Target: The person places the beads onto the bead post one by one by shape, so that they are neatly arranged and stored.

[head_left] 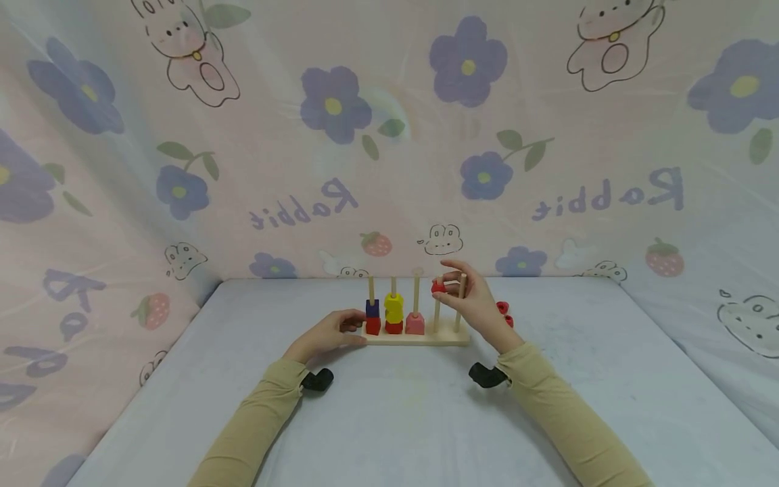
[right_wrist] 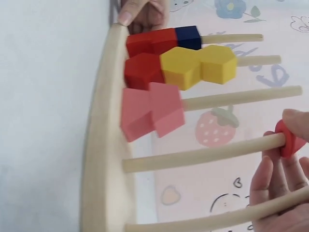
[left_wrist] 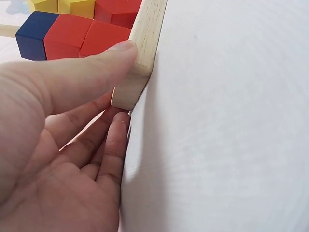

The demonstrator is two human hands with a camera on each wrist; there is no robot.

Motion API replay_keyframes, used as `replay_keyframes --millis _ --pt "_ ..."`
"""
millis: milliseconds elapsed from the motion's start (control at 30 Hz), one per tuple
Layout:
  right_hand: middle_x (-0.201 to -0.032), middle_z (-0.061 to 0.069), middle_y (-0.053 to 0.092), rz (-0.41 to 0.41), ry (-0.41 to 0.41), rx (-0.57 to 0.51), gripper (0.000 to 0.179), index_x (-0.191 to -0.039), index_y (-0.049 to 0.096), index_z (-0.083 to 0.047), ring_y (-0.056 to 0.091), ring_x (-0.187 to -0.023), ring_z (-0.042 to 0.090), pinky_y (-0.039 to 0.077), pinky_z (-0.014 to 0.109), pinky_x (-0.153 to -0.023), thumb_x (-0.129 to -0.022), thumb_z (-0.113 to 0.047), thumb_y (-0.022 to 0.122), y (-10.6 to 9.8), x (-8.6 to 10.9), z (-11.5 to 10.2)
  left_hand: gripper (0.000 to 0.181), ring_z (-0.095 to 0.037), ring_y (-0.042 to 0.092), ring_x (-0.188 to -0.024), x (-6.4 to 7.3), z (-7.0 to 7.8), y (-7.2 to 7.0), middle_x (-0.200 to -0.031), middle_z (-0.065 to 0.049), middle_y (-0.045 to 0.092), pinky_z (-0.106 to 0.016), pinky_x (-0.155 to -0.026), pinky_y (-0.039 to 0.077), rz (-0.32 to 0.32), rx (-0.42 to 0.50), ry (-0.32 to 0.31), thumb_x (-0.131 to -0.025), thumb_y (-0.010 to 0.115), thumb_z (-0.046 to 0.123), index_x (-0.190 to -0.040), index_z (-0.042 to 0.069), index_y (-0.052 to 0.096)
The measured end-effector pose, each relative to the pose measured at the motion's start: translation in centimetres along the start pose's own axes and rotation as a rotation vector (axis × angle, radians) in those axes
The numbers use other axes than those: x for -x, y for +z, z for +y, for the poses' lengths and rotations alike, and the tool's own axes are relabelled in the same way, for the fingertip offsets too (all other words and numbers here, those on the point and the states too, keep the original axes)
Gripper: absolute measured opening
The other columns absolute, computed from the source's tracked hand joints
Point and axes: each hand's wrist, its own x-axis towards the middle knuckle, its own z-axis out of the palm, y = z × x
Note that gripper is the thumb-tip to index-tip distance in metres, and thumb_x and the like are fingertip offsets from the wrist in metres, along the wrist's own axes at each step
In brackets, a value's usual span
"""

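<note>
A wooden peg stand (head_left: 420, 341) stands upright on the table. Its left end is held by my left hand (head_left: 333, 329), thumb (left_wrist: 123, 50) on the front edge and fingers around the end. At the top of the fourth peg (right_wrist: 207, 153), my right hand (head_left: 473, 292) pinches a red block (right_wrist: 287, 140) with a rounded outline; the peg's tip meets it. Red blocks with a navy block (right_wrist: 188, 37) above them fill the first peg. On the second, two yellow hexagonal blocks (right_wrist: 218, 64) sit over red. Pink blocks (right_wrist: 140, 112) are on the third peg; the fifth is bare.
Red pieces (head_left: 502, 308) lie on the table just right of the stand, partly behind my right forearm. A patterned cloth (head_left: 414, 176) hangs behind the white tabletop (head_left: 402, 419). Black wrist cameras (head_left: 487, 375) jut inward from both sleeves.
</note>
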Motion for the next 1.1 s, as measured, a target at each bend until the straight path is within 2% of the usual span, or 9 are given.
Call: replay_keyframes --millis 133,267,500,700,867,1100 --pt "-0.114 0.018 0.058 -0.032 0.097 0.007 0.059 -0.135 0.048 -0.004 0.063 -0.098 0.028 0.054 0.029 -0.082 -0.082 -0.002 0.074 0.1 0.2 1.2 0.054 -0.020 0.055 -0.108 -0.2 -0.2 0.0 -0.123 -0.007 0.058 -0.039 -0.098 0.043 -0.005 -0.008 0.018 -0.081 0.078 0.019 -0.128 0.004 0.056" --pt "-0.114 0.022 0.061 -0.079 0.161 0.039 0.056 -0.131 0.047 0.005 0.062 -0.103 0.034 0.052 0.035 -0.087 -0.082 0.002 0.073 0.2 0.5 2.3 0.055 -0.021 0.055 -0.109 -0.2 -0.3 0.0 -0.123 -0.007 0.059 -0.038 -0.099 0.043 -0.005 0.003 0.008 -0.081 0.078 0.020 -0.128 0.004 0.056" --pt "-0.106 0.015 0.068 -0.130 0.268 0.140 0.049 -0.127 0.050 0.003 0.064 -0.098 0.024 0.046 0.038 -0.093 -0.084 -0.004 0.073 0.5 1.3 3.7 0.058 -0.020 0.055 -0.109 -0.2 -0.5 0.0 -0.124 -0.005 0.058 -0.039 -0.099 0.042 -0.005 0.007 -0.025 -0.080 0.079 0.024 -0.130 0.006 0.055" --pt "-0.103 0.016 0.069 -0.155 0.231 0.147 0.044 -0.124 0.051 0.007 0.064 -0.096 0.023 0.048 0.032 -0.087 -0.084 0.000 0.070 0.5 1.4 4.3 0.059 -0.021 0.054 -0.109 -0.3 -0.5 -0.1 -0.124 -0.006 0.058 -0.040 -0.100 0.042 -0.001 0.021 -0.026 -0.079 0.080 0.025 -0.129 0.006 0.055" --pt "-0.103 0.014 0.069 -0.147 0.218 0.163 0.043 -0.123 0.054 0.004 0.064 -0.096 0.024 0.049 0.031 -0.086 -0.084 0.000 0.071 0.1 1.5 4.0 0.060 -0.020 0.054 -0.109 -0.2 -0.4 -0.1 -0.123 -0.004 0.058 -0.040 -0.100 0.042 -0.004 0.023 -0.043 -0.078 0.080 0.026 -0.130 0.008 0.055" --pt "-0.114 0.028 0.060 -0.185 0.112 0.125 0.048 -0.128 0.049 0.007 0.056 -0.108 0.044 0.052 0.034 -0.086 -0.084 0.001 0.070 -2.3 1.6 2.0 0.059 -0.020 0.054 -0.109 -0.1 -0.2 0.0 -0.123 -0.004 0.058 -0.040 -0.100 0.042 -0.001 0.021 -0.048 -0.079 0.080 0.025 -0.129 0.008 0.055"
